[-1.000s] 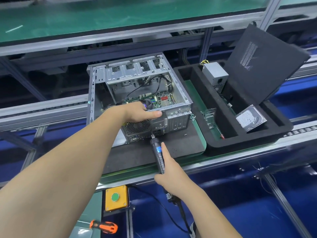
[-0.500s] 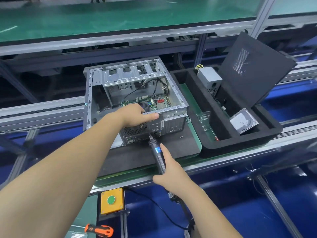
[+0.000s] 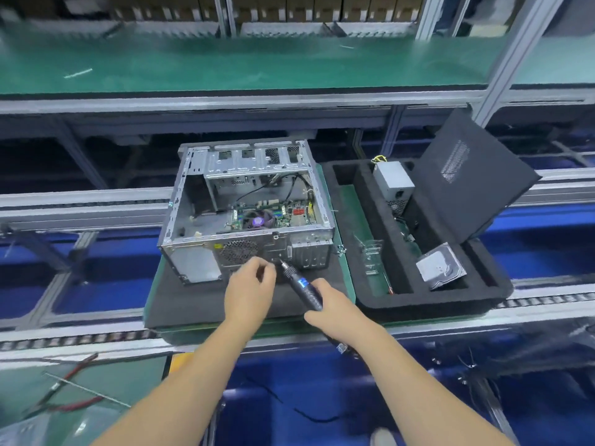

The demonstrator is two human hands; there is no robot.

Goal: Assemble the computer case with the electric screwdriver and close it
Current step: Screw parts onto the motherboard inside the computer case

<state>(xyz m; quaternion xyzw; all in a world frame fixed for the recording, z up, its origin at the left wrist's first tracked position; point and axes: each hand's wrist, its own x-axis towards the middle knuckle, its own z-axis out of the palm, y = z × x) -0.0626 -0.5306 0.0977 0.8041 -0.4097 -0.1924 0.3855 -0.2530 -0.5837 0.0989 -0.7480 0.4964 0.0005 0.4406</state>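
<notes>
The open grey computer case (image 3: 193, 262) lies on a black mat (image 3: 190, 304), its motherboard and fan visible inside. My right hand (image 3: 336, 313) grips the black electric screwdriver (image 3: 304, 286), whose bit touches the case's rear panel near the fan grille. My left hand (image 3: 249, 291) hovers just left of the bit with thumb and forefinger curled together; anything between them is too small to see. The black side panel (image 3: 467, 188) leans upright in the foam tray on the right.
The black foam tray (image 3: 418, 305) holds a power supply (image 3: 392, 181), a hard drive (image 3: 441, 267) and small clear bags. Red-handled pliers (image 3: 64, 391) lie on the green bench at lower left. Conveyor rails run in front and behind; a green shelf is above.
My left hand has come off the case's top edge and dropped down beside the screwdriver bit. The view has pulled back and up. The right hand keeps the screwdriver at the rear panel.
</notes>
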